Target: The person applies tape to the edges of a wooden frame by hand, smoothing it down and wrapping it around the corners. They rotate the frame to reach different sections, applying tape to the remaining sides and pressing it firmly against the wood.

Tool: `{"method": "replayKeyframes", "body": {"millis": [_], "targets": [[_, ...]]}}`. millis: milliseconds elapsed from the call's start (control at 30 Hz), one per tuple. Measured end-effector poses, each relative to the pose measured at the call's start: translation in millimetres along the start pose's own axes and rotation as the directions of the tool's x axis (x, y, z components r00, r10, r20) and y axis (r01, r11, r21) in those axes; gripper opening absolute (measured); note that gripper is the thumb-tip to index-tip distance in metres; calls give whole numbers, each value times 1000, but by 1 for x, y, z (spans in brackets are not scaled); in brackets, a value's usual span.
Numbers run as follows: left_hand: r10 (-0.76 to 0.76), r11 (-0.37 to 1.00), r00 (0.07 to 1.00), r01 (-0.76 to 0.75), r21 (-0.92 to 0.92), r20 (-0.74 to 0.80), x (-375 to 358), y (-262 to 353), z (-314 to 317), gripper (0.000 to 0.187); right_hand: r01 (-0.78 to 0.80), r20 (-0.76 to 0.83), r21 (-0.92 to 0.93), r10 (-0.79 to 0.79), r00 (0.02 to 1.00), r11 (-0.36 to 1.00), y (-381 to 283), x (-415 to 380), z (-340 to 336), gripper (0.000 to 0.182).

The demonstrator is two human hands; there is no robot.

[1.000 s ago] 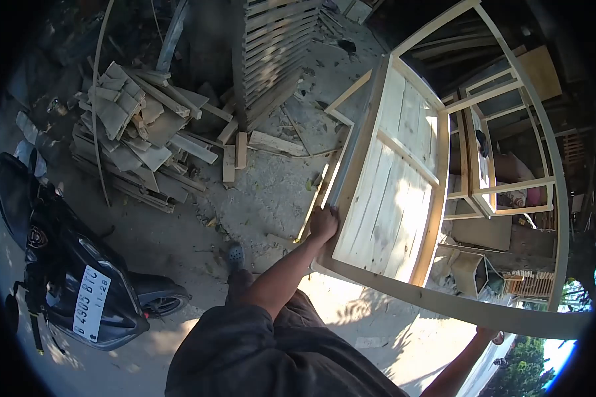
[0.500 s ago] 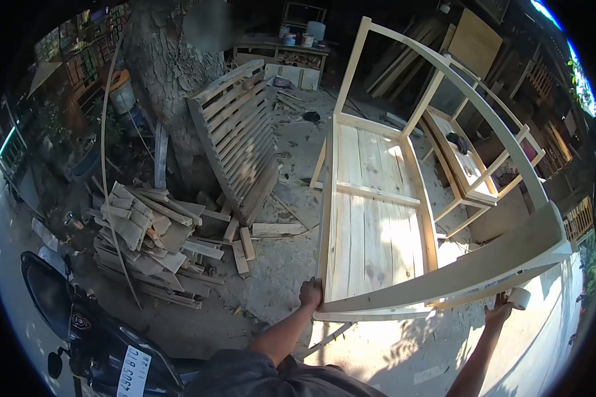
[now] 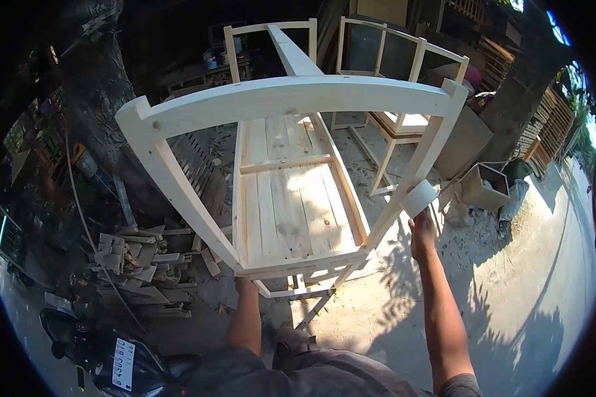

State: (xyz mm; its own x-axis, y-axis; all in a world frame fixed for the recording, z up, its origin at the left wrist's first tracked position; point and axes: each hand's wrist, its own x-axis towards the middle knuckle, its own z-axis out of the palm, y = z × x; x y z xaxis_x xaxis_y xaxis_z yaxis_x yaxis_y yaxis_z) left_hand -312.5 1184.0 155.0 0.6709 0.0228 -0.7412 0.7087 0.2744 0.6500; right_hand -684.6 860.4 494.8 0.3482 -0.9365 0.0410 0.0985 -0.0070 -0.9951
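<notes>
A pale, unpainted wooden frame stands before me, with a curved top rail on slanted posts and a plank base inside. My left hand is at the frame's lower left corner; its fingers are hidden behind the wood. On the other side, my right hand holds a white roll, perhaps of tape, beside the right post. A long rail runs from the near top rail towards the far end.
Scrap wood is piled at the left, near a parked motorcycle. A second wooden frame stands behind on the right. Beside it is an open box. A tree trunk rises at the left.
My view has swung round, and the frame's near end now faces me squarely. My right hand has come up beside the right post with the roll. The left stays low by the corner.
</notes>
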Motion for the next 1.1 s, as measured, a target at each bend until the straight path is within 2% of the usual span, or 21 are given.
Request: {"method": "replayKeyframes", "body": {"millis": [33,100,167,200,267,300,333,367,400,467,500,600,667,700,733,800,900,933,967,1033,1100], "targets": [[3,1000,1000,-3,5,17,-15,-9,15,34,6,65,-38,-3,998,999,-2,3,-7,61],[-5,1000,999,5,2,52,-41,-27,48,34,-3,130,69,-6,992,998,-16,0,-10,49],[-24,1000,995,24,9,97,-59,-52,83,35,22,229,48,-33,973,999,-26,2,-21,40],[-37,999,992,35,23,119,-66,-67,97,35,32,276,98,-58,959,995,-15,10,-28,40],[-56,997,987,48,57,152,-74,-97,120,35,-53,315,121,12,949,991,-28,10,-36,41],[-67,995,985,54,81,162,-75,-113,128,35,-90,339,117,45,940,989,-35,9,-42,42],[-80,992,982,62,107,168,-76,-128,137,35,-44,392,106,-2,920,993,-23,17,-54,44],[-97,990,981,77,122,169,-76,-143,143,35,-89,450,79,44,892,993,-24,25,-64,46],[-116,985,979,91,148,170,-77,-159,147,35,-137,509,49,93,856,989,-23,33,-73,47],[-155,975,975,125,183,162,-70,-193,151,35,-109,619,137,1,785,985,6,60,-86,49],[-170,969,972,135,209,161,-75,-207,154,35,-121,666,140,-3,746,983,-5,69,-92,48],[-224,941,965,177,287,139,-83,-246,158,35,-228,817,-1,132,562,974,-22,111,-107,49],[-258,919,958,203,339,125,-96,-268,173,35,-201,861,-38,134,490,979,-21,141,-109,50],[-271,905,955,211,370,118,-104,-277,180,35,-191,884,-189,252,394,963,-36,160,-113,50],[-280,892,954,218,395,105,-112,-287,189,35,-155,909,-174,219,355,973,-38,177,-113,50],[-289,870,953,225,438,85,-127,-299,202,36,-53,970,-80,90,227,995,6,219,-114,48],[-297,836,954,236,495,47,-145,-318,215,36,-166,925,-242,279,259,956,-17,291,-139,39],[-298,824,954,238,515,35,-148,-326,220,36,-286,915,-245,319,248,926,3,318,-148,31],[-294,818,956,241,523,20,-152,-335,229,36,-380,905,-114,254,342,918,18,341,-169,25],[-279,793,960,237,562,-11,-164,-352,241,36,-459,754,-188,427,499,868,61,397,-211,19],[-253,743,967,213,634,-28,-179,-372,255,36,-571,539,-186,569,621,799,89,447,-251,22]]}}
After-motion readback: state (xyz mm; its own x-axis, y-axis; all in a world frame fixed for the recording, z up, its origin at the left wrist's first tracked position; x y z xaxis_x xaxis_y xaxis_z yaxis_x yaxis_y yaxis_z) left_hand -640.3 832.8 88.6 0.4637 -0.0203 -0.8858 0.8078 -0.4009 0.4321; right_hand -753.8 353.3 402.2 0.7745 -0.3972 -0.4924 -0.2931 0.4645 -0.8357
